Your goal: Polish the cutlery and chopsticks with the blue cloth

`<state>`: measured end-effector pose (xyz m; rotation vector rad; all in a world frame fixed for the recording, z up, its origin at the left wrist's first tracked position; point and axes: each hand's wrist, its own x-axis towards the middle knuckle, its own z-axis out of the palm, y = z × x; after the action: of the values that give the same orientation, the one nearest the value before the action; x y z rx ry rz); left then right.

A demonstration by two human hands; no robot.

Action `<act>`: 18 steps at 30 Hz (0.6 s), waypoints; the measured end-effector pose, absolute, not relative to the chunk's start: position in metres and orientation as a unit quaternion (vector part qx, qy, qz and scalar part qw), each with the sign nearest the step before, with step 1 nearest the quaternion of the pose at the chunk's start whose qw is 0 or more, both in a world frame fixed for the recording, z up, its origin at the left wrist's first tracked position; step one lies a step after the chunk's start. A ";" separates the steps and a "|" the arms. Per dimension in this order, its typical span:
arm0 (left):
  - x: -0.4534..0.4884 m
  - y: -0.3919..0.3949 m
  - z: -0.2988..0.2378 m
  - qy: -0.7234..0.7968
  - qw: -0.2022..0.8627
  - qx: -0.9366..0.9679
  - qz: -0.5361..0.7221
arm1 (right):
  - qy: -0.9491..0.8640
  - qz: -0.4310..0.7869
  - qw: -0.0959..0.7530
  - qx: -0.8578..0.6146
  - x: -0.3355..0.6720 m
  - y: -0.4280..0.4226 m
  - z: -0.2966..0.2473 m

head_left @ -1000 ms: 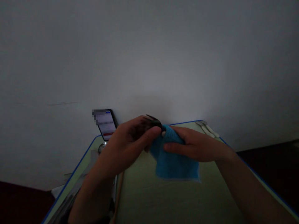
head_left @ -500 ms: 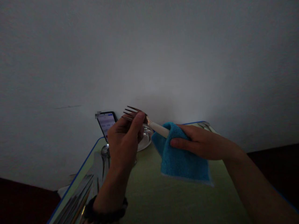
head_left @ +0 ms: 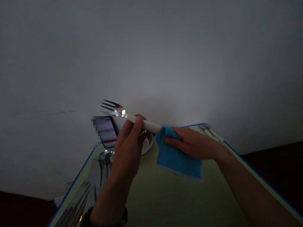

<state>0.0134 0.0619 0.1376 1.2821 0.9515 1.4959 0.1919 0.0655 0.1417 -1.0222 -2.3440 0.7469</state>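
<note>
A fork [head_left: 151, 126] with a white handle and shiny metal tines is held up above the table, its tines pointing left. My left hand [head_left: 131, 138] is closed around the middle of the handle, thumb on the near side. My right hand [head_left: 189, 142] grips a blue cloth [head_left: 178, 162] between thumb and fingers. The cloth's upper edge touches or nearly touches the handle's end, and its lower part hangs down. Partly hidden behind my left hand is a round, shiny dish [head_left: 148, 145].
A phone [head_left: 107, 132] leans against the wall at the back left. Several spoons [head_left: 104, 156] and several knives [head_left: 78, 201] lie along the left side of the green table [head_left: 180, 201]. Forks with white handles [head_left: 210, 131] lie at the back right corner.
My left hand has shifted its grip from the fork's neck and tines to the handle. The fork has moved left, and the cloth has slid off the handle to its end.
</note>
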 end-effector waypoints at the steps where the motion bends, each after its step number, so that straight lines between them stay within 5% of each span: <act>1: 0.009 0.063 0.140 0.390 0.460 0.504 0.617 | -0.850 0.275 0.237 -0.383 0.195 0.067 0.141; 11: -0.010 0.057 0.144 0.414 0.469 0.693 0.359 | -0.568 0.619 0.462 -0.285 0.217 0.089 0.121; 18: -0.009 0.054 0.150 0.433 0.393 0.767 0.263 | -0.485 0.595 0.599 -0.228 0.218 0.091 0.137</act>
<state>-0.0089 0.0536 0.1498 1.9466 1.1000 0.6681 0.2181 0.0911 0.1375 -0.5289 -1.1258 1.3804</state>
